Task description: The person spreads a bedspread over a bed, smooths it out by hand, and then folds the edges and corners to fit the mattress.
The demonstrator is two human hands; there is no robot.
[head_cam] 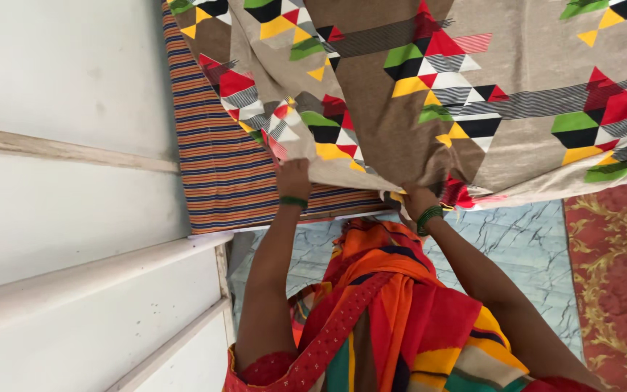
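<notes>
Bedsheet point(429, 87): taupe cloth w/ red, yellow, green, black & white triangle print; it's spreading across the upper part of the view, well beyond both yr hands, its near edge sagging between them.
Left hand point(293, 178): you're pinching the sheet's edge, fingers closed on a bunched fold; green bangle point(293, 201) sitting at the wrist.
Right hand point(419, 197): you're gripping the same edge further along, fingers curled shut under the cloth; fingertips hidden, green bangles on this wrist too.
Mattress point(219, 167): orange & blue striped, lying under the sheet, showing beside yr left hand.
Floor point(531, 247): pale marbled tiles under yr arms; red & gold rug point(618, 283) lying next to it.
Wall point(59, 145): white panelling running along the mattress side.
</notes>
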